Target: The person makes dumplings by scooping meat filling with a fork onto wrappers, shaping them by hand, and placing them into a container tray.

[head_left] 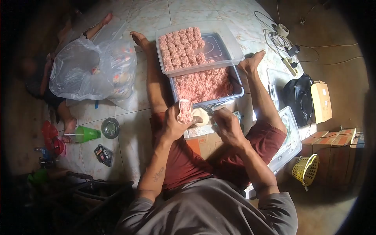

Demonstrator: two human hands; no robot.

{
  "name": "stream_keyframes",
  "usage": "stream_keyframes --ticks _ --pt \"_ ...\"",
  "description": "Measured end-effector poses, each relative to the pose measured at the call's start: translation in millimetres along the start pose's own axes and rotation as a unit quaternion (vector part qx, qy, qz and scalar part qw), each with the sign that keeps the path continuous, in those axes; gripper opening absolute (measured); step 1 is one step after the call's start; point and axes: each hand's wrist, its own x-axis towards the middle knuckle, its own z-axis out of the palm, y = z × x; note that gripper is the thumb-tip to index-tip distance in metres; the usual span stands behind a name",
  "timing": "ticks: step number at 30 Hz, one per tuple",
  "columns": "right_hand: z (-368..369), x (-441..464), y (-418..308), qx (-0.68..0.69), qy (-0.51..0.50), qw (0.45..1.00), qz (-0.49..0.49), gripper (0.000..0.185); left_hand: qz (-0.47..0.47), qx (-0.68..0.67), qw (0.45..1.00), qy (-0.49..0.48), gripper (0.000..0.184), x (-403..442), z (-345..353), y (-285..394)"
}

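Observation:
My left hand [175,122] is closed around a small white-rimmed holder [185,111] filled with pink crumbly stuff. My right hand [229,127] is closed on a thin grey tool [208,109], whose kind I cannot make out; it points toward the left hand. Between the hands sits a pale round object [201,117], partly hidden. Just beyond them a blue-grey tub [239,92] holds a loose pink crumbly mass [203,85]. A clear plastic tray [229,47] rests over its far part, with rows of pink clumps [180,47] on its left side.
My legs stretch along both sides of the tub. To the left are a large clear plastic bag [78,72], a green cup [87,134], a glass bowl [110,128] and another person's leg. Cables [280,39], a black bag [298,98] and a yellow basket [306,170] are on the right.

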Motion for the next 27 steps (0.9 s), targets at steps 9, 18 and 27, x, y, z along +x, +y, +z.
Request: stream_keyframes --ticks 9,18,27 --pt "30.2 -38.8 1.5 0.42 -0.096 0.867 0.249 0.028 -0.071 -0.095 0.993 0.02 0.046 5.1 -5.8 14.8" --pt "28.4 -18.9 -19.7 0.006 -0.019 0.998 0.059 0.017 -0.001 0.013 1.0 -0.014 0.041 -10.6 6.4 -4.0" --pt "29.4 -48.1 0.9 0.37 -0.104 0.891 0.243 0.023 -0.103 -0.128 0.985 -0.06 0.044 2.8 -21.4 18.8"
